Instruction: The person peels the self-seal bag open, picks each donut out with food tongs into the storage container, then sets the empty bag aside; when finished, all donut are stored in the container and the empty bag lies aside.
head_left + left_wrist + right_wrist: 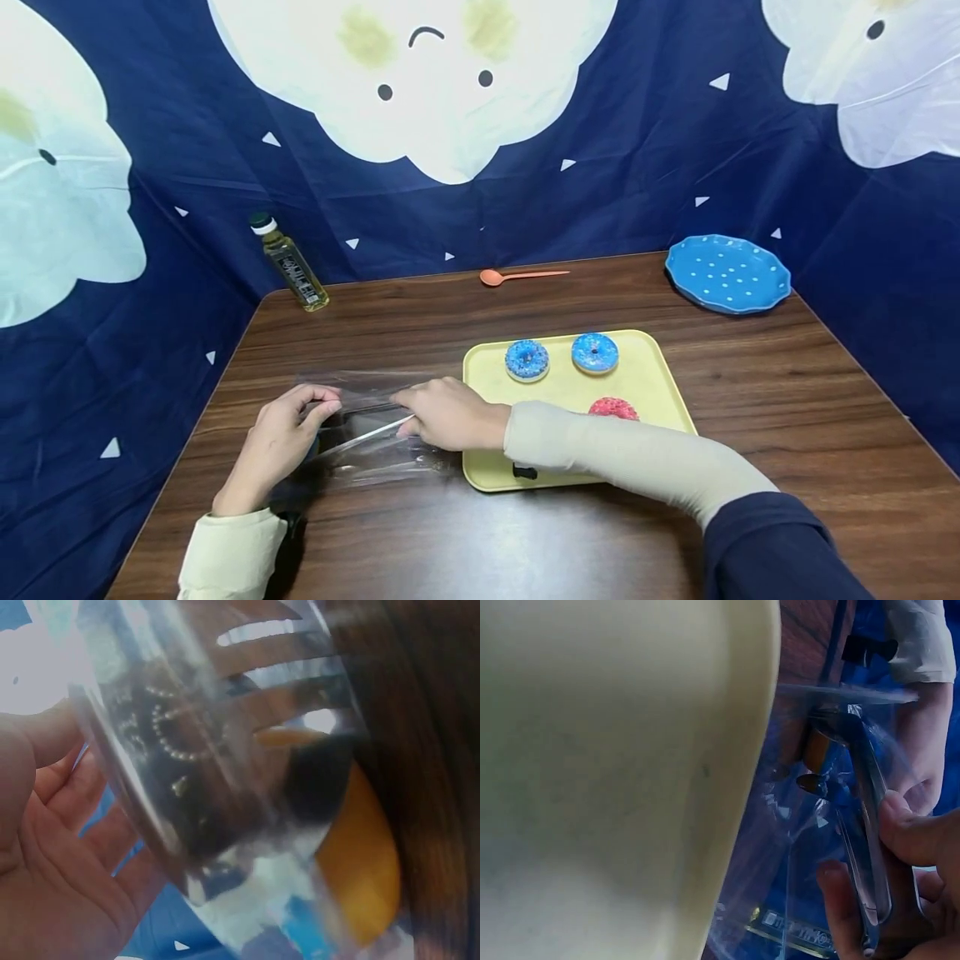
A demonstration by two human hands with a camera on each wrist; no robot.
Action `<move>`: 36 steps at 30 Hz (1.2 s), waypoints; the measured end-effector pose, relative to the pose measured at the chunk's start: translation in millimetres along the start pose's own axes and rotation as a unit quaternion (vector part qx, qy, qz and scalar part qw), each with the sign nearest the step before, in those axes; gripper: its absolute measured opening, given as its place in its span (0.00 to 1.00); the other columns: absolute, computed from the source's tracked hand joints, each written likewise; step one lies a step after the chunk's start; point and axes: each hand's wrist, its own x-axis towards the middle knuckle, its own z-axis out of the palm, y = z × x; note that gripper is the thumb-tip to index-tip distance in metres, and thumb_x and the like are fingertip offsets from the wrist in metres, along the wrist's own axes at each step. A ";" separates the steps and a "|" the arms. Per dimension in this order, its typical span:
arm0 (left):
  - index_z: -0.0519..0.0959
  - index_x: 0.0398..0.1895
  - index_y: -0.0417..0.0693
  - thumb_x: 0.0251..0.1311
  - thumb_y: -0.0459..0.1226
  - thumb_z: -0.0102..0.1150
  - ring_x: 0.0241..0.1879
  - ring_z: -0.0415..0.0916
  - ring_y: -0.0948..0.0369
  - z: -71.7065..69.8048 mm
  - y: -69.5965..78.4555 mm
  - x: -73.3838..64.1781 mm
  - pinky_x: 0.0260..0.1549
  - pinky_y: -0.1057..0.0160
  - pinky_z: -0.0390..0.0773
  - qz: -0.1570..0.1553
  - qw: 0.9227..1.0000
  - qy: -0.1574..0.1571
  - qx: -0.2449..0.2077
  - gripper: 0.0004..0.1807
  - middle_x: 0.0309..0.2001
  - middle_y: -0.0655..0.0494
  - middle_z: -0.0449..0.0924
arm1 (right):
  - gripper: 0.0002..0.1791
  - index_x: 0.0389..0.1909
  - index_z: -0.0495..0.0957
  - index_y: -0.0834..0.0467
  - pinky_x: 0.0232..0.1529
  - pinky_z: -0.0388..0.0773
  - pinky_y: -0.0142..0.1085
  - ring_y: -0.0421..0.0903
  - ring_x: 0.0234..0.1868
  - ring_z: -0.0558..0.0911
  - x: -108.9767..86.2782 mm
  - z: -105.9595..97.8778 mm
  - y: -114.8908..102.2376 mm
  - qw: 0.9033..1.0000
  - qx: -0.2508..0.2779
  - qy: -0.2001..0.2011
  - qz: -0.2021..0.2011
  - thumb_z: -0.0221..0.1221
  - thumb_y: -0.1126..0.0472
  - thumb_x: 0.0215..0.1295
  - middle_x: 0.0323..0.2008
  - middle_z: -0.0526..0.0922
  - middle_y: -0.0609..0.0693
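My left hand (279, 435) is at the left of the table, thumb and index finger pinching the edge of a clear plastic bag (375, 471). My right hand (457, 414) reaches across the tray's left edge and grips metal tongs (868, 769), whose arms run leftward into the bag. Through the plastic, the left wrist view shows their slotted tip close to a donut (367, 862) with an orange-brown side and a bit of blue. Whether the tongs still clasp it, I cannot tell. In the head view the left hand mostly hides this donut.
A yellow tray (480, 383) holds two blue donuts (527, 360) and a pink donut (613, 408), partly behind my right arm. Along the back stand an oil bottle (296, 271), an orange spoon (517, 276) and a blue dotted plate (727, 275).
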 end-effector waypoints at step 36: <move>0.84 0.46 0.46 0.71 0.43 0.60 0.49 0.80 0.47 -2.5 -6.3 -2.9 0.41 0.43 0.75 -0.043 0.999 -0.018 0.006 0.11 0.50 0.48 0.83 | 0.22 0.55 0.82 0.61 0.39 0.82 0.40 0.43 0.39 0.86 -69.3 -58.5 35.7 0.998 0.042 0.028 0.041 0.69 0.54 0.63 0.46 0.87 0.50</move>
